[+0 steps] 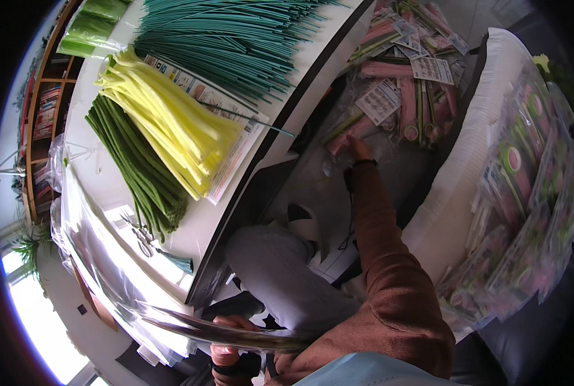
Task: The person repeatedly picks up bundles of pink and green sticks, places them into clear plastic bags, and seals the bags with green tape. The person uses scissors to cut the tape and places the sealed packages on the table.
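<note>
At the bottom, my left hand is closed around the bent edge of glossy clear plastic film. My right arm reaches down to the floor. There my right hand is at the end of a clear plastic packet with pink and green contents; whether its fingers grip the packet cannot be made out. Beyond it lies a heap of similar packets, many with printed cards. On the white table are a bundle of yellow fuzzy stems and a bundle of dark green ones.
Thin teal stems cover the table's far end, near green packs. Scissors lie near the front. More packets rest on a white padded surface at right. A wooden bookshelf stands at left.
</note>
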Action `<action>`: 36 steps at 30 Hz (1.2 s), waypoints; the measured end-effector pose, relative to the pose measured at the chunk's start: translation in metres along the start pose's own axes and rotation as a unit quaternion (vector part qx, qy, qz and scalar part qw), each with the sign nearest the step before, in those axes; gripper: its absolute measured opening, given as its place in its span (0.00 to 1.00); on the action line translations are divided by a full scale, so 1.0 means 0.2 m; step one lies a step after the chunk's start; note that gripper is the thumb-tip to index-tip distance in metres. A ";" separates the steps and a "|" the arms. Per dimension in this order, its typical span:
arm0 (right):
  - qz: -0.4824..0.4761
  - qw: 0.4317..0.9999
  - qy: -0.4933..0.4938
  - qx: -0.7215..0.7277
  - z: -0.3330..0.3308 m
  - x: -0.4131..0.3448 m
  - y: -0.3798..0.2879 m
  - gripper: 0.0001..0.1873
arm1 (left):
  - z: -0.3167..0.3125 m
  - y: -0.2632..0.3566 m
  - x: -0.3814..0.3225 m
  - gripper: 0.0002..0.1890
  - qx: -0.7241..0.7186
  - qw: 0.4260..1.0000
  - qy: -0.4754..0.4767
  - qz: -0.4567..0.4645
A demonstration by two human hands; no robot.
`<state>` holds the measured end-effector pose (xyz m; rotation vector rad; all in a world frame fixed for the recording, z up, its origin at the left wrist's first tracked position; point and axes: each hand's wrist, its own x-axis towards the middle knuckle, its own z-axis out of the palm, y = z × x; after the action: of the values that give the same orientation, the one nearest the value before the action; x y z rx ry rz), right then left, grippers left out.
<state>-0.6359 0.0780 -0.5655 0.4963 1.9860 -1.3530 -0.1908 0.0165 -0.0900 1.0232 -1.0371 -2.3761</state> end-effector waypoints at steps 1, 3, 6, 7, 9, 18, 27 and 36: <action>-0.072 0.997 -0.022 -0.029 0.01 0.00 -0.01 0.19 | 0.00 0.00 -0.01 0.28 -0.006 1.000 -0.006 -0.001; -0.156 0.984 -0.035 -0.072 0.02 -0.04 -0.05 0.15 | 0.01 0.00 -0.04 0.27 0.018 1.000 0.021 0.002; -0.126 0.966 -0.063 0.215 -0.04 -0.25 -0.19 0.12 | -0.01 -0.01 -0.10 0.30 0.019 1.000 0.006 -0.002; -0.125 0.961 -0.055 0.240 -0.08 -0.39 -0.24 0.14 | -0.03 -0.01 -0.13 0.31 0.033 0.999 0.014 -0.007; -0.138 0.945 -0.044 0.293 -0.17 -0.72 -0.36 0.17 | -0.06 -0.03 -0.23 0.35 0.027 0.999 0.041 -0.021; -0.578 0.813 0.025 -0.070 -0.74 -2.49 -0.48 0.28 | -0.22 -0.04 -0.53 0.29 0.049 0.988 -0.012 0.145; -0.859 0.434 -0.162 -0.218 -0.32 -3.20 -0.19 0.26 | -0.41 -0.07 -0.50 0.36 -0.243 0.912 -0.249 0.217; -0.689 0.662 -0.254 -0.152 -0.07 -2.91 -0.15 0.20 | -0.61 -0.20 -0.49 0.16 -0.248 0.947 0.058 0.195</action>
<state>-0.2520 0.1151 -0.1283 -1.7317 1.8711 -1.5140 -0.0353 0.0390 -0.1298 0.6843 -0.4948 -2.0612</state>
